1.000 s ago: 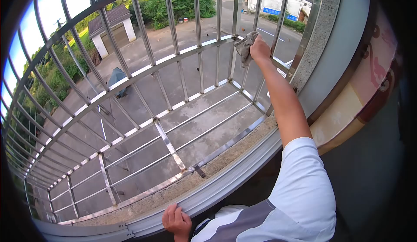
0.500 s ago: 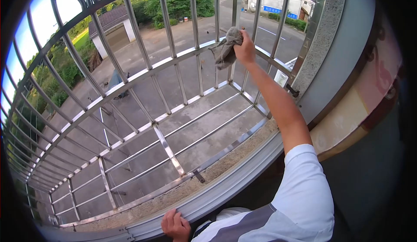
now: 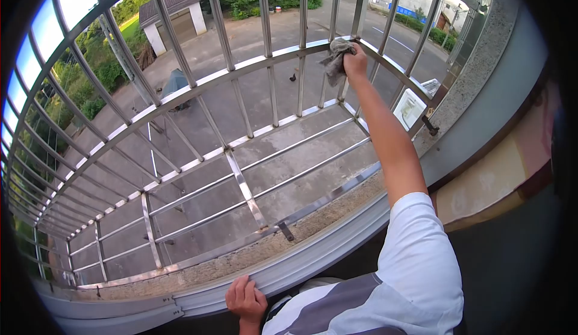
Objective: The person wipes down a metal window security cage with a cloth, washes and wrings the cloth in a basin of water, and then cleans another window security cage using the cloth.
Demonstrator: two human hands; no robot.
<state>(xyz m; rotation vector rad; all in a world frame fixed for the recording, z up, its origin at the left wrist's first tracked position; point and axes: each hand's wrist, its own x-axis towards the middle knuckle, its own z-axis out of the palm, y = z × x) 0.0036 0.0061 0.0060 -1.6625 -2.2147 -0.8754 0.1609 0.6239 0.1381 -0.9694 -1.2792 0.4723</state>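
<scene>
My right hand [image 3: 356, 64] is stretched out to the far corner of a metal window cage. Its fingers are closed around a grey rag [image 3: 338, 61], which lies against the horizontal rail [image 3: 259, 62] near the corner post. Part of the rag hangs below the rail. Close to my body, my left hand [image 3: 245, 297] rests at the inner edge of the window track [image 3: 283, 278]. Its fingers are curled together, and whether anything is inside them is hidden.
Vertical bars [image 3: 265, 19] rise along the cage's front and side. A rough concrete sill [image 3: 325, 213] with a metal bracket [image 3: 285, 231] runs between track and cage. To the right are a wall edge [image 3: 481, 88] and a patterned curtain [image 3: 481, 196]. Pavement lies far below.
The camera view has shifted, so the cage appears lower and to the right. My right hand has moved down with the rag, onto the rail by the corner. The left hand stays by the track.
</scene>
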